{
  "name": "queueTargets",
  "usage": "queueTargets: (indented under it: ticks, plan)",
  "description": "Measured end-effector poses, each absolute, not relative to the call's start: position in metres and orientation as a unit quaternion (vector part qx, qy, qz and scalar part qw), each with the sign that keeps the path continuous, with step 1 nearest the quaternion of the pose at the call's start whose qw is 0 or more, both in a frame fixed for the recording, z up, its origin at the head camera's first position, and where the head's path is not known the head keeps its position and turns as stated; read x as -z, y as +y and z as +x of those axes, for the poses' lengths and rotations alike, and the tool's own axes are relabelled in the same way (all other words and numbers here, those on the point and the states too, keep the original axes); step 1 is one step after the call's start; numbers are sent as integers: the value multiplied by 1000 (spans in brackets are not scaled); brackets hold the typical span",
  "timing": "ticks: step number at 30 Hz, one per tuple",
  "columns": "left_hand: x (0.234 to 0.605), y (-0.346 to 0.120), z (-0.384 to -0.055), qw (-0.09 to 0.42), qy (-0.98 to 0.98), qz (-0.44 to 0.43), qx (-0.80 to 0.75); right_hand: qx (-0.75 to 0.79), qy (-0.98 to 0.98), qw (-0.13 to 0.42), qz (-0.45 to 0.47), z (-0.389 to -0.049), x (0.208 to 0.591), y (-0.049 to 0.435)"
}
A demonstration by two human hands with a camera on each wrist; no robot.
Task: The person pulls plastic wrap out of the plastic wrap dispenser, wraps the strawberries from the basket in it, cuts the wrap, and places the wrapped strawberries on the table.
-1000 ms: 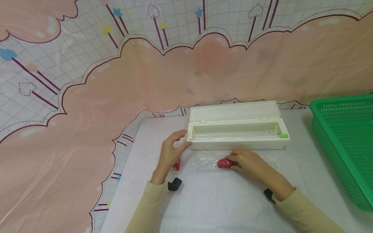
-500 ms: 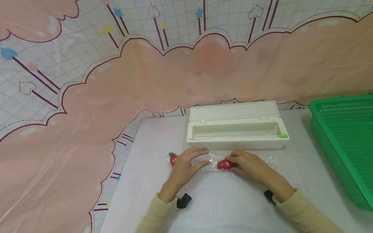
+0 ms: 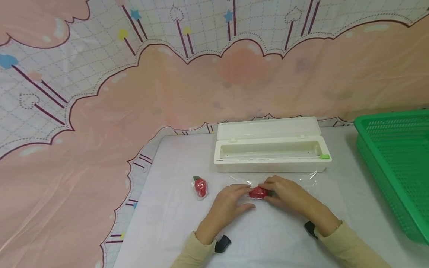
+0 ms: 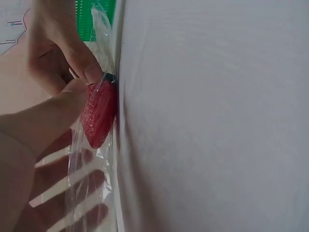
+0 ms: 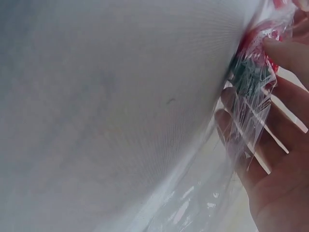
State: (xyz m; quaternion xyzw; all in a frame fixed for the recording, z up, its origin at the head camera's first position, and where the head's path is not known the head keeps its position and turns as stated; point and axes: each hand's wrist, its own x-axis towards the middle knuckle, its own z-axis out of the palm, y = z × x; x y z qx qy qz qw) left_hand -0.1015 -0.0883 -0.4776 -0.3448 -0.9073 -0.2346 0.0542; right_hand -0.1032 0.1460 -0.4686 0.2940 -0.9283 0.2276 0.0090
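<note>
A red strawberry point(image 3: 258, 192) with a dark green top lies on a strip of clear plastic film point(image 5: 193, 208) in front of the white box. My right hand point(image 3: 288, 190) pinches the strawberry and film at the green end. From the left, my left hand point(image 3: 228, 203) reaches up to the red tip, its fingers extended and spread. In the left wrist view, the left thumb is beside the strawberry point(image 4: 99, 113) and the other fingers lie behind the film. Farther left, a second strawberry point(image 3: 200, 187), wrapped in film, rests on the table.
Behind the hands stands a long white film dispenser box point(image 3: 271, 166), its lid raised and a green slider point(image 3: 324, 156) at its front right. A green perforated basket point(image 3: 385, 182) occupies the right side of the white table point(image 3: 161, 230). A patterned cloth point(image 3: 134, 93) hangs behind.
My left hand has moved right and toward me, from the box's left end to the strawberry's tip, uncovering the wrapped strawberry. The right hand has stayed on its strawberry, shifting slightly nearer.
</note>
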Motion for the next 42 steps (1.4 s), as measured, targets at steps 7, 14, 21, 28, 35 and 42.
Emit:
queueTargets:
  ticks: [7, 14, 21, 28, 35, 42]
  plan:
    - [480, -88, -101, 55, -923, -328, 192, -228, -928, 9, 295, -101, 470, 146]
    - [481, -89, -99, 48, -940, -297, 163, -227, -930, -3, 288, -100, 469, 147]
    - [477, -90, -95, 49, -948, -272, 155, -230, -929, -8, 290, -99, 468, 149]
    - [473, -86, -93, 67, -942, -291, 154, -232, -927, -17, 293, -98, 470, 149]
    - [473, -77, -94, 76, -924, -341, 158, -243, -923, -34, 296, -98, 471, 151]
    - [476, -74, -97, 53, -923, -345, 163, -245, -921, -32, 301, -96, 472, 151]
